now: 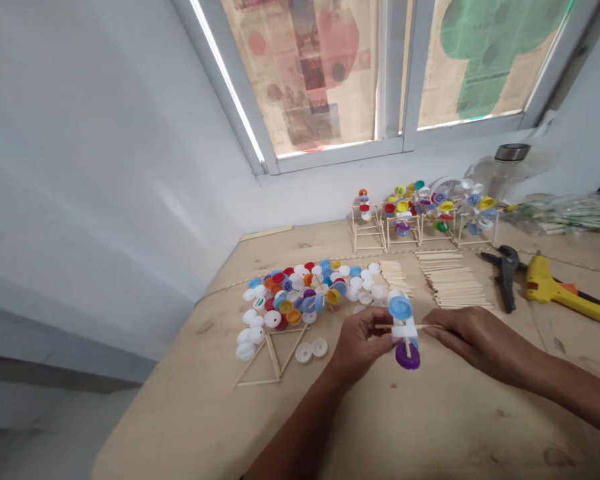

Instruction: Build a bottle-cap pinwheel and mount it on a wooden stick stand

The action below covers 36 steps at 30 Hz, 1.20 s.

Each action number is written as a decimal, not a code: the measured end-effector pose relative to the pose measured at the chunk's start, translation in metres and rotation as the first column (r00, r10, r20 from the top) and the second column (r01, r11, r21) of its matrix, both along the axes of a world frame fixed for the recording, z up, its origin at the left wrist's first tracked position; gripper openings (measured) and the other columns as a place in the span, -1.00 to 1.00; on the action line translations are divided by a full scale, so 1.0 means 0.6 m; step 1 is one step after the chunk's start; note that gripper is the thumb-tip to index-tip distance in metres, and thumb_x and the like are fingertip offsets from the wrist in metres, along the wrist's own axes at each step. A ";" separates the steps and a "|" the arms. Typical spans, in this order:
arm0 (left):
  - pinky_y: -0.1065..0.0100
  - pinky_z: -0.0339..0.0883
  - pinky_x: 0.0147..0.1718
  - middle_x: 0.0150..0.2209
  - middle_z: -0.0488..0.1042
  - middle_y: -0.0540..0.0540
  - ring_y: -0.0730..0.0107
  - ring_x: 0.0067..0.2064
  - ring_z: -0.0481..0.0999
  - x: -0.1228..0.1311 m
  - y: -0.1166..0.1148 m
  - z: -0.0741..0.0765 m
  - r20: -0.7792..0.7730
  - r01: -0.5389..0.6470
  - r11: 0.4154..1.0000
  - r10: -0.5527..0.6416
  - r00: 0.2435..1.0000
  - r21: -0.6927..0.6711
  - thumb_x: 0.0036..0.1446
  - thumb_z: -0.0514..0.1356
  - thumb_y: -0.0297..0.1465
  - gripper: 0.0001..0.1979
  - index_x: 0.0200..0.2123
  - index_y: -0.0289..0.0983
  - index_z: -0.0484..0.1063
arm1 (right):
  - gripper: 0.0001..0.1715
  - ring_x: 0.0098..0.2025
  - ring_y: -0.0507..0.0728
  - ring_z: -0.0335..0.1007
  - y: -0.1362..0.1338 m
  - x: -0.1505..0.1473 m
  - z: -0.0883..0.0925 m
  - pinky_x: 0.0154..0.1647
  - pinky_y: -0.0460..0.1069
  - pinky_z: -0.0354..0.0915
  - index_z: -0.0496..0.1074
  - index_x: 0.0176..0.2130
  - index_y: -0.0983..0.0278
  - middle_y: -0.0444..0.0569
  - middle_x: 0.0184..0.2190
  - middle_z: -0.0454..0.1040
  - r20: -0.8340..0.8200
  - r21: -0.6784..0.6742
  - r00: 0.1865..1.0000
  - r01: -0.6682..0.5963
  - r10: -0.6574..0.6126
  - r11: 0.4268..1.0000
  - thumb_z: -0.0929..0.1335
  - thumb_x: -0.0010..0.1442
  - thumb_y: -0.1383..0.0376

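My left hand pinches a small bottle-cap wheel from its left side. A light blue cap sits at its top, a purple cap at its bottom and white caps in the middle. A thin wooden stick runs crosswise through the wheel, its left part passing by my left fingers. On the right, my right hand is closed around the other end of that stick. Left of my hands, a triangular stick frame lies on the table, with two white caps beside it.
Loose bottle caps in many colours are heaped behind the frame. Rows of wooden sticks, dark pliers and a yellow glue gun lie to the right. Several cap wheels on stick stands line the back, near a clear bottle.
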<state>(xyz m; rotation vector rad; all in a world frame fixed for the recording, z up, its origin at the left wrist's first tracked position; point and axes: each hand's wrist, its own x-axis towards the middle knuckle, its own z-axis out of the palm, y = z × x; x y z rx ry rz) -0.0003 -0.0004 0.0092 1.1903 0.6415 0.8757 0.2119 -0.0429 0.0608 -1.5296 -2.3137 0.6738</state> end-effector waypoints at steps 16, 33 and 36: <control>0.27 0.42 -0.25 -0.26 0.58 -0.21 0.21 -0.26 0.56 -0.005 0.001 -0.003 -0.099 0.017 0.997 -0.010 0.995 0.071 -0.19 0.45 -0.26 -0.59 -0.26 -0.35 0.55 | -0.39 -0.68 -0.04 -0.10 0.003 -0.003 -0.034 -0.60 -0.10 -0.05 0.38 -0.34 0.27 -0.30 -0.76 0.02 -0.346 -0.519 0.913 0.007 -0.217 0.855 0.12 0.24 -0.15; 0.31 0.40 -0.29 -0.31 0.58 -0.20 0.24 -0.30 0.55 -0.004 0.000 -0.004 -0.079 0.040 0.999 -0.043 0.996 -0.034 -0.26 0.48 -0.27 -0.54 -0.25 -0.36 0.56 | -0.51 -0.47 0.04 0.33 -0.012 -0.013 -0.030 -0.41 -0.07 0.15 0.38 -0.35 0.25 -0.08 -0.50 0.43 -0.052 -0.030 0.999 -0.001 -0.001 1.000 0.08 0.37 0.07; 0.29 0.41 -0.28 -0.30 0.58 -0.20 0.23 -0.29 0.56 -0.004 -0.001 0.000 -0.087 0.038 0.999 -0.039 0.995 -0.016 -0.25 0.47 -0.25 -0.54 -0.25 -0.36 0.56 | -0.50 -0.56 -0.01 0.14 -0.010 -0.016 -0.026 -0.50 -0.10 0.08 0.30 -0.43 0.26 -0.18 -0.62 0.27 -0.224 -0.257 0.971 0.029 -0.089 0.966 0.14 0.32 -0.02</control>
